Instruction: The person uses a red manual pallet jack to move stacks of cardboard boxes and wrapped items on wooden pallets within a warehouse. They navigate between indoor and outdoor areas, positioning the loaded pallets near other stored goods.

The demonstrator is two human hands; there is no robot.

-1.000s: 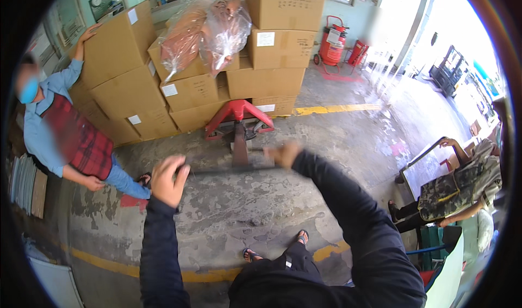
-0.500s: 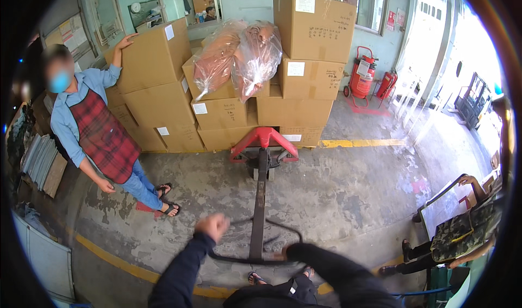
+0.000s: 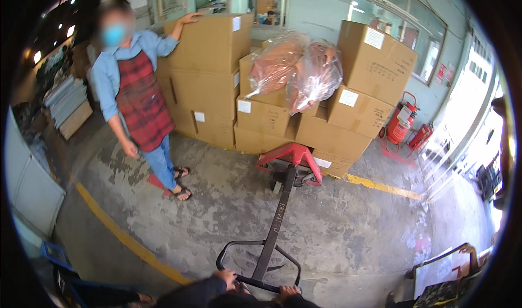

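At the bottom centre of the frame both hands sat on the black loop handle (image 3: 260, 264) of the pallet jack (image 3: 288, 164). The left hand (image 3: 227, 278) had its fingers curled round the near bar of the loop; the right hand (image 3: 288, 293) rested on the same bar just beside it, fingers wrapped over, though the frame edge cut off part of it. The tiller ran up from the handle to the red pump body at mid-frame, tucked under the stack of cardboard boxes (image 3: 326, 134) with two clear plastic bags (image 3: 296, 71) lying on top.

To my eye this was the hauling step, the handle drawn low and well out from the load. Any next pull would have called for a steady two-handed grip and a straight line across the rough concrete floor (image 3: 217, 210). A co-worker in a red apron (image 3: 138, 104) stood at upper left, one palm on a tall box (image 3: 212, 41), near enough to the load to need watching.
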